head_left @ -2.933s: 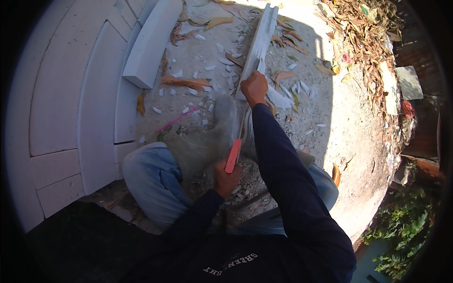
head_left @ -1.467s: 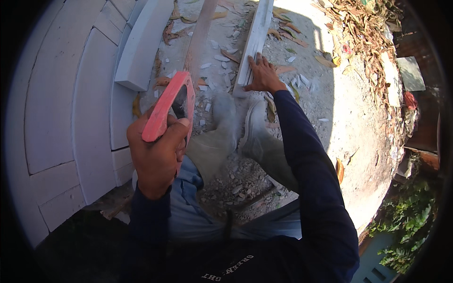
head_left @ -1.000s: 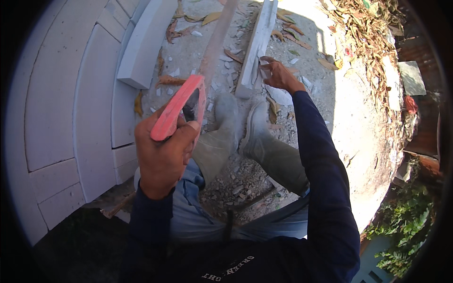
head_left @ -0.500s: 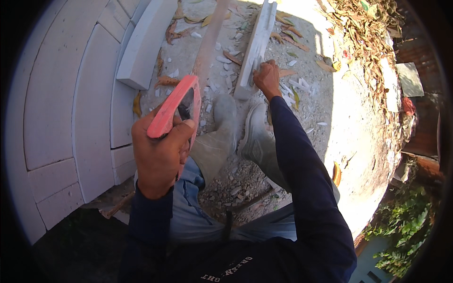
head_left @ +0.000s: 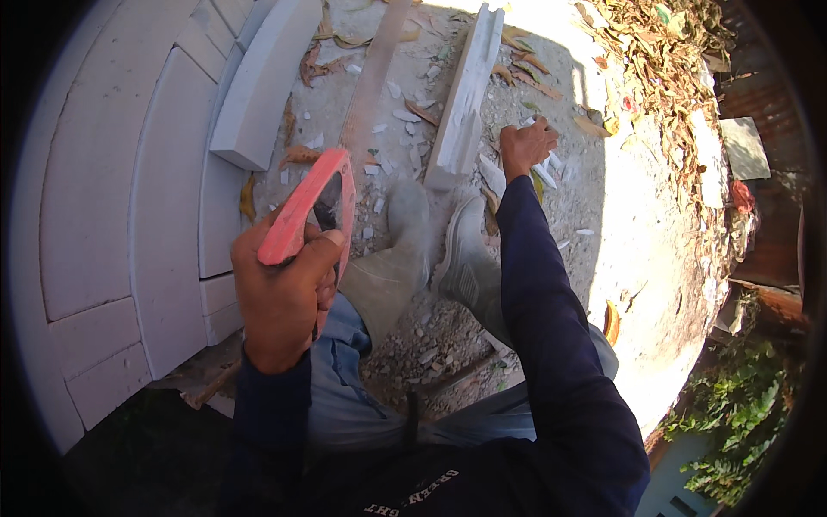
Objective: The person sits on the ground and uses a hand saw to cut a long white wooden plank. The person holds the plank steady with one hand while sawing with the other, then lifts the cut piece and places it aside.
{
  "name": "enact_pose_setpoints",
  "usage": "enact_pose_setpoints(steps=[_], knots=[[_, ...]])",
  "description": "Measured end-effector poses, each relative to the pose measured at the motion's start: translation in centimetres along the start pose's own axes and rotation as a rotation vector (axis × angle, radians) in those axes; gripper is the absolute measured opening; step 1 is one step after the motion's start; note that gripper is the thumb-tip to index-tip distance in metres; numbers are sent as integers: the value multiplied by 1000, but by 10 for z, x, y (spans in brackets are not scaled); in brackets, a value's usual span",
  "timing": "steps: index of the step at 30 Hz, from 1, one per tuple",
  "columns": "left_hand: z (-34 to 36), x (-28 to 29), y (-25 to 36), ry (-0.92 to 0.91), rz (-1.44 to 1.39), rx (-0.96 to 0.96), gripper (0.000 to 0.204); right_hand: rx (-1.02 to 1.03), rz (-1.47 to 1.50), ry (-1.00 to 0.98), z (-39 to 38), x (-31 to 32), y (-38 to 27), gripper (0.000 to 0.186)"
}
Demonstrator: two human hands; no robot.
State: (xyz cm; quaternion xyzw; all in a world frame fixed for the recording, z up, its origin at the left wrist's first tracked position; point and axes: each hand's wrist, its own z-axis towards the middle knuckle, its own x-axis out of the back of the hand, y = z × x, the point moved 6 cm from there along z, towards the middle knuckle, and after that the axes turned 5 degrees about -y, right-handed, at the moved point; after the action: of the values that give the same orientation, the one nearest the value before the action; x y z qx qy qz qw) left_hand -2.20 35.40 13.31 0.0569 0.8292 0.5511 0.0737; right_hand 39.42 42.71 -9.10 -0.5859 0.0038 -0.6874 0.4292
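Observation:
My left hand [head_left: 284, 280] is closed round the red handle of a hand saw [head_left: 301, 211], whose dusty brown blade points away from me and up the ground. A long white block [head_left: 461, 116] with a groove cut along its length lies on the ground beyond my boots. My right hand [head_left: 527, 148] is off to the right of this block, apart from it, with its fingers spread over white chips [head_left: 551, 171] on the ground. A larger white shard [head_left: 493, 175] shows between that hand and the block's near end.
On the left stands a wall of white blocks [head_left: 164, 207], with another long white block [head_left: 265, 95] beside it. Dry leaves [head_left: 637, 52] heap at the far right. My boots [head_left: 469, 250] stand on gravelly ground scattered with chips and leaves. Green foliage [head_left: 741, 414] fills the lower right.
My right hand has left the grooved block, moved right and opened over the chips. A white shard now shows beside the block. My left hand and the saw have shifted slightly left and nearer.

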Motion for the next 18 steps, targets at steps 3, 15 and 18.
enact_pose_setpoints(steps=[3,15,18], knots=[[2,-1,-1,-25,-49,-12,13,466,230,-254,20,-31,-10,39],[4,5,-1,-10,-53,-10,10,621,67,-557,15,-70,-55,28],[5,6,-2,-16,-60,-30,10,597,1,-551,14,-65,-59,28]])
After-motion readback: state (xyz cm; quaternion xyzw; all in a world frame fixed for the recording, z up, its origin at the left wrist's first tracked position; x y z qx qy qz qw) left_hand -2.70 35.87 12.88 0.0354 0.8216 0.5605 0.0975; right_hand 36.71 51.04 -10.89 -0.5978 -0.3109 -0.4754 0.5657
